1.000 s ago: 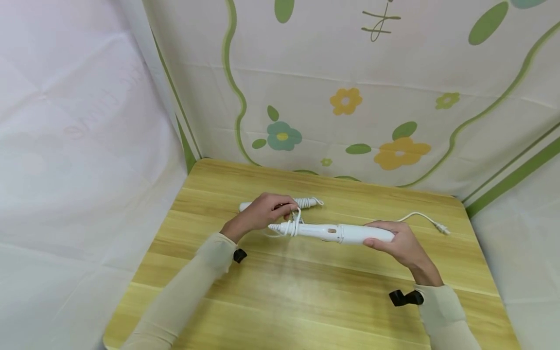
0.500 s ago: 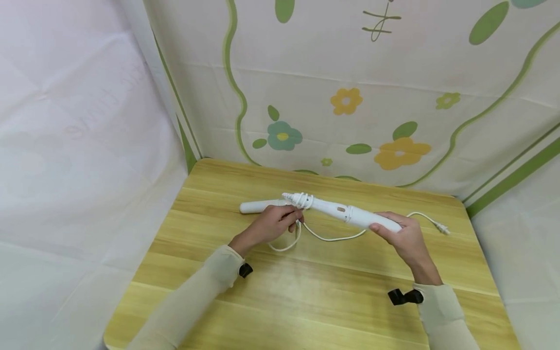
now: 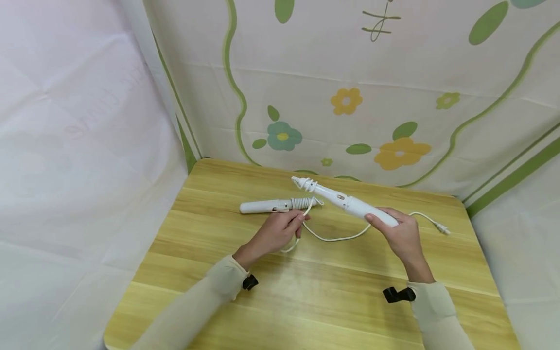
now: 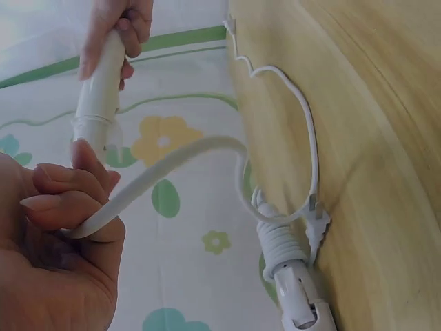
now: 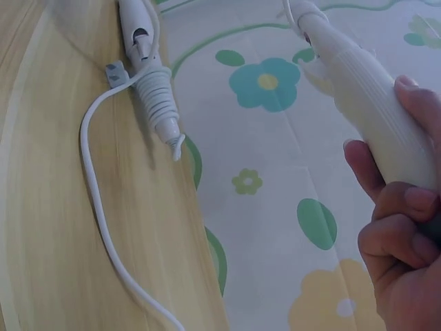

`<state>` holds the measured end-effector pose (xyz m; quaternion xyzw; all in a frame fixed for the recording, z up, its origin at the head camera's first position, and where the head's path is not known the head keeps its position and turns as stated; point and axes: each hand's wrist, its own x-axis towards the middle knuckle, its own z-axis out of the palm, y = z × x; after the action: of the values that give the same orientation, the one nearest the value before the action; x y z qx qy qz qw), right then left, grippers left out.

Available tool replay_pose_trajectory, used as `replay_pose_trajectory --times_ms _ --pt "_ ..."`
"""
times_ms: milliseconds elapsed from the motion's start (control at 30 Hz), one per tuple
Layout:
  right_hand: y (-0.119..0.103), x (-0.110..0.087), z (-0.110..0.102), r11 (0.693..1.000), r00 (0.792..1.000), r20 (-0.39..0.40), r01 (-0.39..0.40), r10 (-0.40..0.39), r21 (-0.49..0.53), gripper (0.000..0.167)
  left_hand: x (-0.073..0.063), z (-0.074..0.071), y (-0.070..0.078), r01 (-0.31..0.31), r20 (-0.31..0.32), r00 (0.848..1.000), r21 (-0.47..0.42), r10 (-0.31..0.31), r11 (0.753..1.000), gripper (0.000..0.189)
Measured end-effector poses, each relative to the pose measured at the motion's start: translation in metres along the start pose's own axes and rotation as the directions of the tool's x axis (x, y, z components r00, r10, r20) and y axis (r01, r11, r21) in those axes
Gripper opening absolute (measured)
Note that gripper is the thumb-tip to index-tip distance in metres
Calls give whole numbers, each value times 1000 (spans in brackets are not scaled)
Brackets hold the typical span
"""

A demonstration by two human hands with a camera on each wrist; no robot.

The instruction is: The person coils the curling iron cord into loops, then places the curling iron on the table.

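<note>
My right hand point(image 3: 400, 236) grips a white curling iron point(image 3: 360, 208) by its thick end, raised over the table with the narrow cord end tilted up and away to the left. A few loops of its cord circle that narrow end. In my left hand point(image 3: 276, 229) the white cord point(image 4: 158, 169) is pinched between curled fingers, and it runs taut toward the iron. A second white curling iron point(image 3: 258, 207) lies behind my left hand, its own cord point(image 5: 155, 96) coiled tightly round its handle and its plug point(image 5: 117, 74) tucked alongside.
The rest of the held iron's cord point(image 3: 337, 239) trails across the wooden table point(image 3: 306, 301) and ends at a two-pin plug point(image 3: 443, 228) on the right. A flower-printed cloth point(image 3: 302, 87) hangs along the back edge, and white cloth point(image 3: 78, 194) closes the left side.
My left hand has come down and toward me with the cord, passing round the iron's narrow end. My right hand has tipped that end upward and farther back.
</note>
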<state>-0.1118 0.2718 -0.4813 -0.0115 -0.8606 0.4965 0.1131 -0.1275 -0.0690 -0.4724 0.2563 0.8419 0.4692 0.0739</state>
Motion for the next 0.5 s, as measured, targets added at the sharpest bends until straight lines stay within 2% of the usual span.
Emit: replay_pose_trajectory --times_ms 133,233,300,367,500 --pt "2 1 3 999 997 -77 -4 0 -51 33 -6 -5 2 26 -9 1000 10 -26 1000 32" --pt "4 1 4 994 996 -94 -3 -7 -105 34 -10 -13 6 -16 -16 1000 55 17 998 32" --pt "4 1 3 990 999 -47 6 -13 -140 36 -11 -22 9 -68 -18 997 109 70 992 31" --pt "4 -1 2 986 999 36 17 -11 -169 38 -9 -33 11 -121 -25 992 181 127 976 30" --pt "3 -4 0 979 977 211 54 -11 -196 38 -3 -55 10 -189 -30 977 331 211 924 25"
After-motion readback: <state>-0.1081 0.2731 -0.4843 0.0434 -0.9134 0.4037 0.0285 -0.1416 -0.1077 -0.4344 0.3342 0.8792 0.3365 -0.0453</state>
